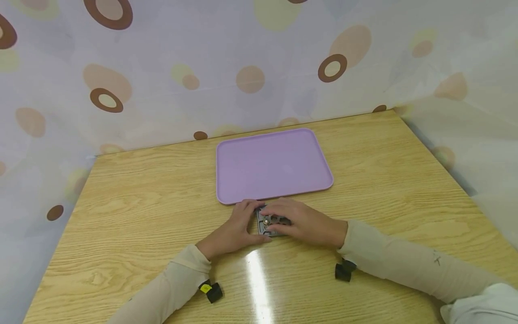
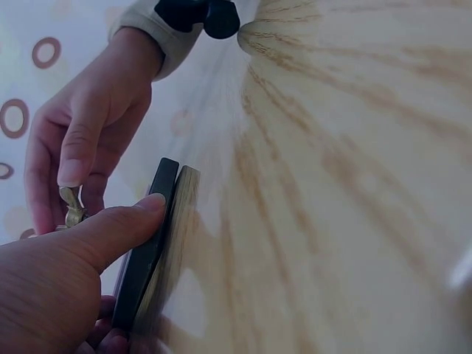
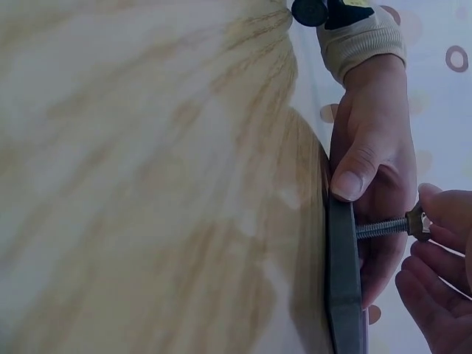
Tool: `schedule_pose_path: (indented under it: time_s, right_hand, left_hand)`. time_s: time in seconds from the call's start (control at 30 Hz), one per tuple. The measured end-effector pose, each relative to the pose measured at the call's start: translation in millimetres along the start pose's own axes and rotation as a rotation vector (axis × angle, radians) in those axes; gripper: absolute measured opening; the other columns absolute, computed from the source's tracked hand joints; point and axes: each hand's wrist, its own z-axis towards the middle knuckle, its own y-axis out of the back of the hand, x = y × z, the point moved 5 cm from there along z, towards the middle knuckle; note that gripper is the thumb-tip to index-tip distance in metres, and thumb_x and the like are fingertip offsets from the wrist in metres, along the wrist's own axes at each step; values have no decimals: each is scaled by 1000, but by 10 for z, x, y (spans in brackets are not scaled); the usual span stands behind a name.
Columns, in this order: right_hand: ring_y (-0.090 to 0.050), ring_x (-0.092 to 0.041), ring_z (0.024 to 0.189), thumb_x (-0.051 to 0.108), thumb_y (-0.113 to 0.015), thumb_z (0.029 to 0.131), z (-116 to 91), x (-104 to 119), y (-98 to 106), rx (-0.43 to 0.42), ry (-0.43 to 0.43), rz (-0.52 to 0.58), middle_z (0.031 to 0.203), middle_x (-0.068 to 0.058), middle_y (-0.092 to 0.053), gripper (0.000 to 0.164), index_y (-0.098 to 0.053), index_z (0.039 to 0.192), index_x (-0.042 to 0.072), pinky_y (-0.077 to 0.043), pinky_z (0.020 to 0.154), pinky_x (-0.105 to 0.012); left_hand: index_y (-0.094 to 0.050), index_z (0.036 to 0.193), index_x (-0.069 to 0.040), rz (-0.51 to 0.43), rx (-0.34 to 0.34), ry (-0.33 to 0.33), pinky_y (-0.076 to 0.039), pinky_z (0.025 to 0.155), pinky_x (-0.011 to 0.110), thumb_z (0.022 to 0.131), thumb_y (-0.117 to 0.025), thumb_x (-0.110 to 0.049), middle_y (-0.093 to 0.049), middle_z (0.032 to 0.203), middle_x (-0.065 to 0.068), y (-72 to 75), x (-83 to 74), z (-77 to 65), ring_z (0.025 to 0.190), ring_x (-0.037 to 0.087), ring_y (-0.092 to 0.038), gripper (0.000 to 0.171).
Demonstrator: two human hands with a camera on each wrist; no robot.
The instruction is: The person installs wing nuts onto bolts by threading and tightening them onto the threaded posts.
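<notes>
A dark grey metal plate (image 1: 274, 219) with cut-outs lies on the table. From it stands a threaded bolt (image 3: 380, 228), with a brass-coloured wing nut (image 3: 418, 223) near its free end. My left hand (image 1: 234, 228) holds the plate across its left end, thumb (image 2: 151, 203) on the near edge and fingers round the far edge. The right hand (image 1: 303, 221) reaches over the plate from the right. Its thumb and fingertips close in on the wing nut from both sides, at the nut's wings in the left wrist view.
A purple tray (image 1: 271, 166) lies just beyond the plate, its front rim close to the left fingers. The wooden table (image 1: 141, 216) meets a patterned curtain (image 1: 202, 67) at the back and sides. Each sleeve carries a dark strapped-on device (image 1: 344, 270).
</notes>
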Motion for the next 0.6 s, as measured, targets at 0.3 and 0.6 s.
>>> schedule_pose_path:
  time_s: [0.3, 0.6]
  right_hand:
    - [-41, -12, 123, 34, -55, 93, 11, 22, 31, 20, -32, 18, 133, 1, -49, 39, -54, 128, 15, -35, 101, -31]
    - [-45, -17, 122, 32, -55, 94, -6, -5, 51, 10, -52, 4, 132, -2, -51, 38, -56, 127, 13, -35, 102, -33]
  left_hand:
    - [-31, 141, -10, -10, 14, 7, -28, 104, 40, 78, -70, -47, -30, 137, 7, 1, 5, 1, 127, 19, -25, 83]
    - [-32, 140, -9, 1, 2, 0, -29, 104, 38, 77, -72, -47, -31, 136, 6, -2, 5, -1, 126, 18, -26, 84]
